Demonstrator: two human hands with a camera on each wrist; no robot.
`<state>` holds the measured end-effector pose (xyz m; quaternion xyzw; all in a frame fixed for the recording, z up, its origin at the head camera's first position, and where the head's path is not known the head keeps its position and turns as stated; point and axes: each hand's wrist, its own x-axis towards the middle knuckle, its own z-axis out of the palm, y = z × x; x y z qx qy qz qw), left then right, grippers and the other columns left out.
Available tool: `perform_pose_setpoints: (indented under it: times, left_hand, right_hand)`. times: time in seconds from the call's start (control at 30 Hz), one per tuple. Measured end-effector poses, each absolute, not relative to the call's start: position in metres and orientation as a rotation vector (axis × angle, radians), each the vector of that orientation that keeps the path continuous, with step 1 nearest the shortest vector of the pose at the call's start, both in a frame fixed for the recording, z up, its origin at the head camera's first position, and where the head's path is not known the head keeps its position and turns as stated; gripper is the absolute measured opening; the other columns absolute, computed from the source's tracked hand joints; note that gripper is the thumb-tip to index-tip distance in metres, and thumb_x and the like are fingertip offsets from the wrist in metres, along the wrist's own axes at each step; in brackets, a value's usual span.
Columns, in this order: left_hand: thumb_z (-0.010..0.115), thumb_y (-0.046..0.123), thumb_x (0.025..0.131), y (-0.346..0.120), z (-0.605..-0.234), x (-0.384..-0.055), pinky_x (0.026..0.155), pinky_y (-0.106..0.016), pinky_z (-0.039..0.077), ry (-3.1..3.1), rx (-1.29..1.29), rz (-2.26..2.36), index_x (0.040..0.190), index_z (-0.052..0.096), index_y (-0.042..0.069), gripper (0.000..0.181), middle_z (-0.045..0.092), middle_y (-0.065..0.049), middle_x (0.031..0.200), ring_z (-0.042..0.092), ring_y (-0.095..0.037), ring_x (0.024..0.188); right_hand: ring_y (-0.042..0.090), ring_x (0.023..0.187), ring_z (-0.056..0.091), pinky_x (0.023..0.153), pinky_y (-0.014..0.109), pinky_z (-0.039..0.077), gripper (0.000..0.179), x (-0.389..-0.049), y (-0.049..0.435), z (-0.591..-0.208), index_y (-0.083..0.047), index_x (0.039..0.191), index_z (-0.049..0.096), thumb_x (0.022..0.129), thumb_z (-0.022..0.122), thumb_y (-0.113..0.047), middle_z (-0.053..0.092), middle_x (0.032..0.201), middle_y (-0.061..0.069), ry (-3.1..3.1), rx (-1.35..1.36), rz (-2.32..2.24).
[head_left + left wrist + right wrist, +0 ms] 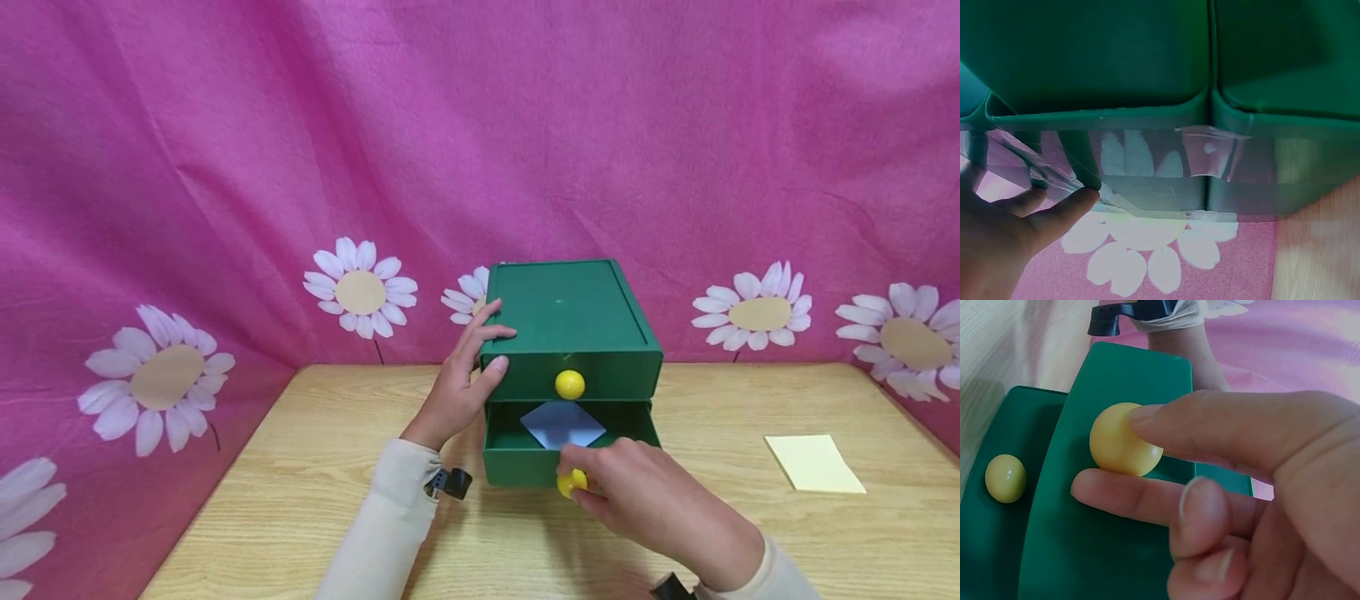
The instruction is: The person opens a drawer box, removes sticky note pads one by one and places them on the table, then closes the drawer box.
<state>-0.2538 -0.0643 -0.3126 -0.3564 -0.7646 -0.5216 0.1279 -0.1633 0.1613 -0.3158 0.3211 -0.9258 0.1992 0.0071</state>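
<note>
A green drawer unit [558, 308] with two stacked drawers stands on the table. The upper drawer [525, 377] is closed, its yellow knob [570, 385] on the front. Below it, the lower drawer [517, 468] is pulled partly out, and a bluish square of paper [561, 423] lies inside. My right hand [637, 483] pinches the lower drawer's yellow knob [1124, 440] between thumb and index finger. My left hand [461, 387] rests against the unit's left side, fingers spread over the top edge and thumb at the front corner. The left wrist view shows its fingers by the unit's side [1147, 181].
A pale yellow sheet of paper [816, 463] lies on the wooden table [322, 467], right of the unit. A pink cloth with white daisies [360, 292] hangs behind the table and along both sides.
</note>
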Motion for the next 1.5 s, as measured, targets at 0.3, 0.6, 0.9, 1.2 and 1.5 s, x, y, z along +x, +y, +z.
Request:
perform_pose_setpoints:
  times: [0.3, 0.6, 0.9, 1.2, 1.5]
  left_hand:
    - [0.048, 0.012, 0.097, -0.0641, -0.3154, -0.2518, 0.106, -0.060, 0.031, -2.237, -1.023, -1.532, 0.133, 0.048, 0.007, 0.036, 0.020, -0.006, 0.159, 0.018, -0.022, 0.145]
    - [0.048, 0.012, 0.098, -0.0644, -0.3185, -0.2501, 0.106, -0.060, 0.030, -2.242, -1.018, -1.541, 0.133, 0.048, 0.009, 0.036, 0.020, -0.005, 0.159, 0.017, -0.021, 0.145]
    - [0.048, 0.012, 0.098, -0.0644, -0.3186, -0.2501, 0.106, -0.060, 0.030, -2.230, -1.025, -1.545, 0.133, 0.048, 0.008, 0.035, 0.020, -0.006, 0.159, 0.018, -0.022, 0.145]
    - [0.048, 0.013, 0.097, -0.0643, -0.3149, -0.2517, 0.106, -0.060, 0.030, -2.235, -1.027, -1.537, 0.133, 0.047, 0.008, 0.037, 0.019, -0.005, 0.160, 0.017, -0.022, 0.145]
    - [0.048, 0.012, 0.097, -0.0642, -0.3127, -0.2537, 0.106, -0.059, 0.030, -2.219, -1.037, -1.526, 0.133, 0.048, 0.008, 0.035, 0.020, -0.006, 0.159, 0.018, -0.023, 0.145]
  right_hand:
    - [-0.002, 0.058, 0.049, 0.055, 0.020, 0.046, 0.020, -0.1608, 0.1598, -0.3195, -0.025, 0.089, 0.064, 0.080, 0.078, -0.014, 0.058, 0.068, -0.018, -2.882, 0.997, 0.598]
    - [-0.002, 0.058, 0.049, 0.055, 0.020, 0.046, 0.020, -0.1601, 0.1599, -0.3218, -0.026, 0.090, 0.063, 0.081, 0.077, -0.015, 0.058, 0.069, -0.018, -2.906, 0.994, 0.605]
    - [-0.002, 0.057, 0.048, 0.054, 0.020, 0.046, 0.020, -0.1601, 0.1600, -0.3226, -0.025, 0.089, 0.063, 0.080, 0.077, -0.014, 0.057, 0.068, -0.018, -2.890, 1.000, 0.602]
    - [-0.002, 0.057, 0.048, 0.054, 0.020, 0.046, 0.020, -0.1614, 0.1603, -0.3200, -0.025, 0.089, 0.063, 0.080, 0.078, -0.014, 0.057, 0.067, -0.018, -2.862, 1.015, 0.603]
    - [-0.002, 0.056, 0.047, 0.052, 0.020, 0.044, 0.020, -0.1618, 0.1611, -0.3183, -0.025, 0.090, 0.063, 0.080, 0.077, -0.014, 0.056, 0.066, -0.018, -2.845, 1.022, 0.601]
